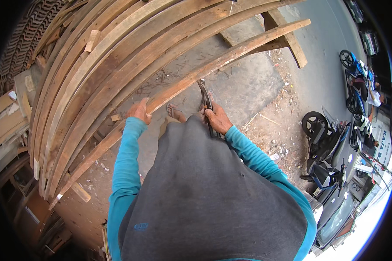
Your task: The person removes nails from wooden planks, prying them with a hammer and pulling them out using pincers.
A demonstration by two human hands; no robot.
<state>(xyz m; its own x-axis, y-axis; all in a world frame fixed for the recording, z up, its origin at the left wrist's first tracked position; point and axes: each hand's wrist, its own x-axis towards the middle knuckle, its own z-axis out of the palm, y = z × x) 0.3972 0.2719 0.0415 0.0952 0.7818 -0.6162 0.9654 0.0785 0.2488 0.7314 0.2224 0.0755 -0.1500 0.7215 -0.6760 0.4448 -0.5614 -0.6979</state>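
A long wooden beam (183, 89) runs slantwise in front of me, from the lower left to the upper right. My left hand (139, 112) is closed over its near edge, left of the middle. In my right hand (217, 118) is a long, dark metal tool that looks like pincers (204, 93), gripped by the handles. Its head points up and away, close to the beam's near side. The lower ends of the handles are partly hidden by my hand and my grey shirt.
Several more long beams (117, 56) lie side by side beyond, with a small wood block (92, 41) on them. A wooden crosspiece (294, 45) supports the right end. Loose nails (161, 77) litter the ground. Parked motorbikes (329, 143) and a car (335, 217) stand at right.
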